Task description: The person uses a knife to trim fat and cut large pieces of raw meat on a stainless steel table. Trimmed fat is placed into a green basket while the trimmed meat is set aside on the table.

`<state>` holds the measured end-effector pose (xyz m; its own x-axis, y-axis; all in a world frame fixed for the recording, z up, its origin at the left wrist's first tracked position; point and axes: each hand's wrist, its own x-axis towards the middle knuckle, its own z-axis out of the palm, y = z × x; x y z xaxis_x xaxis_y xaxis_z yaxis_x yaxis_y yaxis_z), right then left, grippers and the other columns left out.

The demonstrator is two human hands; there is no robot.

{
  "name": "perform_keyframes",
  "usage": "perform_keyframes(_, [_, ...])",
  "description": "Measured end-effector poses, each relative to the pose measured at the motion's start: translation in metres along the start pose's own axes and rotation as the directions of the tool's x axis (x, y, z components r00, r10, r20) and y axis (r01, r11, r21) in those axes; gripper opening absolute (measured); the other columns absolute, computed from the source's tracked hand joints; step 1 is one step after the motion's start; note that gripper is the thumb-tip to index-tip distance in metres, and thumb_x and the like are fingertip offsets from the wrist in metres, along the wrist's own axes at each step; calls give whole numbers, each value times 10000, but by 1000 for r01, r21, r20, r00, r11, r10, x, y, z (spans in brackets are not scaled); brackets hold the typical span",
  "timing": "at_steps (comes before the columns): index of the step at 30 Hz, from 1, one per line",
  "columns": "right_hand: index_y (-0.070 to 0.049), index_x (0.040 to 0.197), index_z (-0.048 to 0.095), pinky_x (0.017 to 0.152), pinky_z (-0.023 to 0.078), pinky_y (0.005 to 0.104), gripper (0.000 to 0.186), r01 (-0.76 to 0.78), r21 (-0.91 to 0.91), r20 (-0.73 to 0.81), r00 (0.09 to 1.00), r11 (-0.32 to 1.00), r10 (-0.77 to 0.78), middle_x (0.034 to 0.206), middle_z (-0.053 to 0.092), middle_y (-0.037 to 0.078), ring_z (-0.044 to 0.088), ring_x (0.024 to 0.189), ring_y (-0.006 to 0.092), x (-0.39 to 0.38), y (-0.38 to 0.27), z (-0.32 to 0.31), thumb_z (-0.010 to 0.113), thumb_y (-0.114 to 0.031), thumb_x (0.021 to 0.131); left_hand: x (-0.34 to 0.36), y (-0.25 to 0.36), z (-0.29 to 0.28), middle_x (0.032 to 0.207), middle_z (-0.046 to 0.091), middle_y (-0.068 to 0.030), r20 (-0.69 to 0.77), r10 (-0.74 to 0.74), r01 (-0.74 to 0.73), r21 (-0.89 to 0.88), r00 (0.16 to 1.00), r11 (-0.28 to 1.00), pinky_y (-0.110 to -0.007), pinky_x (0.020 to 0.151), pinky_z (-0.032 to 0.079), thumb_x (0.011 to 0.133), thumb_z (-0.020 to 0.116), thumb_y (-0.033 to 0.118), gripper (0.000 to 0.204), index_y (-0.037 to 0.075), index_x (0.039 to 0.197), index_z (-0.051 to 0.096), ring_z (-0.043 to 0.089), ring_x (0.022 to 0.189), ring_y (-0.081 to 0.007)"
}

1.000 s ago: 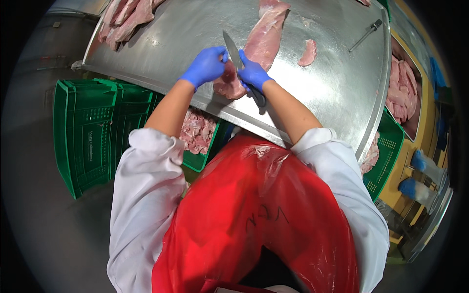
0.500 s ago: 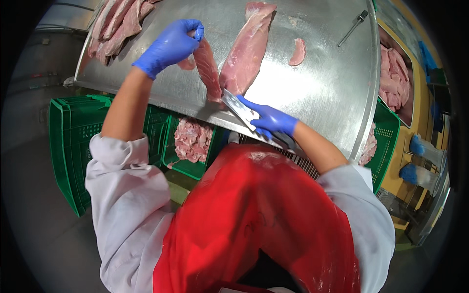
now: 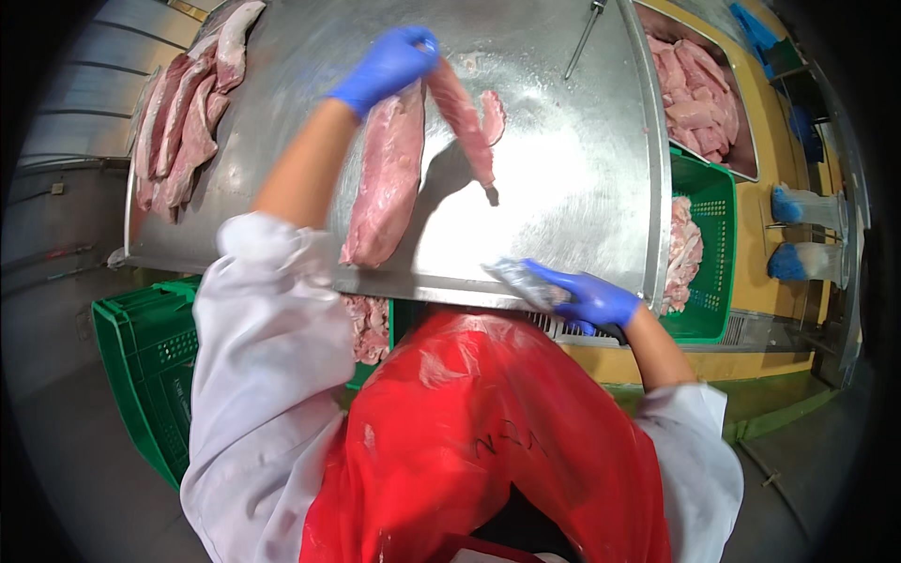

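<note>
My left hand (image 3: 389,68), in a blue glove, is closed on the upper end of a long, thin strip of meat (image 3: 460,113). The strip hangs down over the steel table, its lower tip casting a shadow. Left of it lies a larger piece of meat (image 3: 387,183), lengthwise on the table and apart from the strip. A small meat scrap (image 3: 493,117) rests just right of the strip. Near the table's front edge, my right hand (image 3: 589,298), also gloved in blue, grips a knife (image 3: 526,284). Its blade points left, clear of the meat and blurred by motion.
Several long meat pieces (image 3: 178,131) lie at the table's far left. A sharpening steel (image 3: 584,42) is at the back right. Beyond the right edge are a metal tray of meat (image 3: 746,141) and a green crate (image 3: 718,244). Another green crate (image 3: 141,347) stands at left.
The strip has come away from the large piece and moved right with my left hand. My right hand drew the knife rightward off the meat. The whole view has shifted.
</note>
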<state>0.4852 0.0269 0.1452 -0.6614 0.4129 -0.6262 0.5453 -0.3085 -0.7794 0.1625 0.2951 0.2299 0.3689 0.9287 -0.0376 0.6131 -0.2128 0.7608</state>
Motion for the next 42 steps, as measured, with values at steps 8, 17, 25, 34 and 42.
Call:
perform_keyframes(8, [-181,1628,141,403,431,233,859,358,441,-748,653,823,118,637,545,17,478,437,92,-107,99,10,528,32,890,66,-96,249,1239,612,-215,-432,-409,493,98,804,864,-391,935,546,643,841,424,700,48,1199,644,648,1113,-333])
perform_keyframes(17, [-159,1628,96,373,409,235,873,502,469,-727,687,727,-6,623,555,19,474,406,95,-48,116,14,532,37,898,-11,-187,187,1043,647,-154,-111,-461,345,-518,881,783,-346,824,560,757,759,116,521,-14,1190,501,678,954,-282])
perform_keyframes(25, [-160,1627,124,383,397,222,842,420,358,-667,740,834,-86,728,607,28,496,450,84,-2,89,-12,525,26,910,-316,-148,-37,1109,605,-91,-343,-392,209,-463,854,861,-333,934,505,744,669,91,466,61,1185,522,580,1085,-172])
perform_keyframes(34, [-223,1629,126,381,406,233,851,294,361,-594,804,885,-24,624,512,-5,470,438,93,32,40,-17,489,47,907,-355,-202,18,1258,585,-195,-381,-363,520,499,850,693,-476,969,484,688,827,347,681,84,1265,579,564,1151,-418])
perform_keyframes(42, [-239,1629,133,424,438,238,863,321,363,-642,767,875,-15,700,535,18,500,515,99,20,22,-13,529,42,916,-208,-188,89,1088,658,-289,-73,-598,602,134,798,787,-461,989,476,678,835,337,746,8,1248,485,671,987,-435])
